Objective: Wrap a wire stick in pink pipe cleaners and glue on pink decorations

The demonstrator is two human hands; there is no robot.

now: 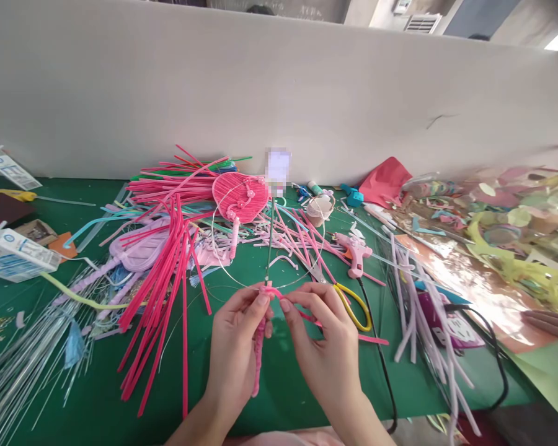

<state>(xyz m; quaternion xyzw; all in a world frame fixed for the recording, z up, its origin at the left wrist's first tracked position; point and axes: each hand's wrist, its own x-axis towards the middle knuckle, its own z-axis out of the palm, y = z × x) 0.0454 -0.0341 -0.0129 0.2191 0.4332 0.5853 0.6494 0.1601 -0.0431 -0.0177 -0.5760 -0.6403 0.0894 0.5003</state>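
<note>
My left hand [232, 341] is closed around a pink-wrapped handle [259, 359], which points down toward me. From its top rise a round wire hoop [215, 248] and a straight dark rod [270, 238]. Between the thumb and fingers of my right hand [328, 341] is a pink pipe cleaner [273, 291], bent at the handle's top; its tail [374, 339] sticks out to the right. Past the hoop lies a finished pink fan [242, 201] with small flowers on it. Yellow-handled scissors [363, 310] rest right beside my right hand.
Bundled pink pipe cleaners [167, 279] and thin wires [32, 365] cover the left, near a lilac fan [142, 244] and a milk carton [18, 254]. At right are a pink glue gun [358, 254], a purple power strip [456, 325] and paper scraps [506, 241]. A grey partition [214, 93] stands behind.
</note>
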